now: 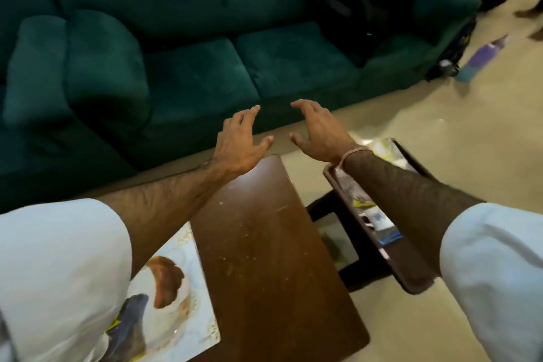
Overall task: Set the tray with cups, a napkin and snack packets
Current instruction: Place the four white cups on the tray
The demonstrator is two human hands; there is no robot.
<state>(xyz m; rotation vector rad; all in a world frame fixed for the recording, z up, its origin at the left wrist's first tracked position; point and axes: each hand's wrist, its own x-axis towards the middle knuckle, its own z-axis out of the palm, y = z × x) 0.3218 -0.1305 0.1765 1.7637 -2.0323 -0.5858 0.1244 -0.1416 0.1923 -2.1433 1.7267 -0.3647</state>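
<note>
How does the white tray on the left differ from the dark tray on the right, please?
The white tray is pale and patterned, lying on the wooden table; the dark tray is brown and sits off to the table's right. The white tray lies under the left arm, the dark tray under the right. Both hold items, too blurred to name.

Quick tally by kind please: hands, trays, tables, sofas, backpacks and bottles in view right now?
Hands: 2, left hand and right hand, both open and empty
Trays: 2, white tray and brown tray
Tables: 1, table
Sofas: 1, sofa
Backpacks: 1, backpack
Bottles: 1, bottle, on the floor
Total: 8
</note>
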